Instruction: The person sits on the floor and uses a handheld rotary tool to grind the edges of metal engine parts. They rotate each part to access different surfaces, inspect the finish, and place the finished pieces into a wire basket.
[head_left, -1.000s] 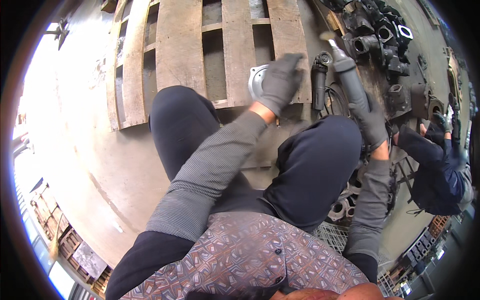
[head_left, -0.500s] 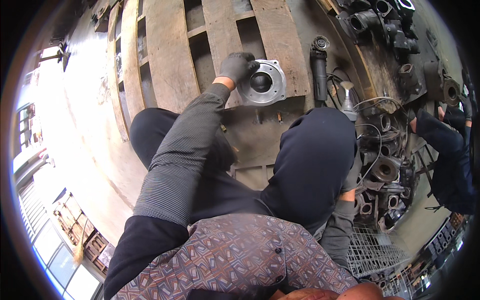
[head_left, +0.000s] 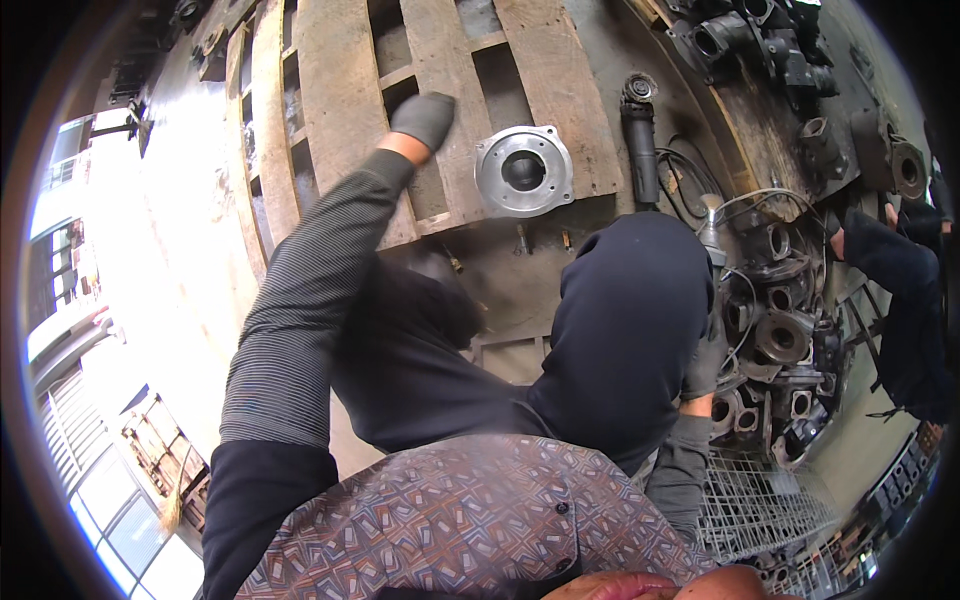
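A round silver metal flange (head_left: 548,188) with a large centre hole and small corner lugs lies flat on the wooden pallet (head_left: 350,110). To its left, apart from it, my left hand (head_left: 425,120) in a dark grey glove hovers over the slats. Its fingers are curled under; whatever they may hold is hidden. My right hand (head_left: 708,362), also gloved, is low beside my right knee, which covers most of its fingers. In line with it, a silver-nosed power tool (head_left: 712,238) points up past the knee and seems to be in its grip.
A black angle grinder (head_left: 640,135) lies on the floor right of the pallet, with cables beside it. Dark metal castings (head_left: 780,338) pile up on the right, near a wire basket (head_left: 755,505). Small bolts (head_left: 522,240) lie before the pallet. Another person's leg (head_left: 885,255) shows far right.
My left hand has let go of the flange and moved left, away from it. The silver-nosed tool has shifted slightly down and right. The flange lies about where it was.
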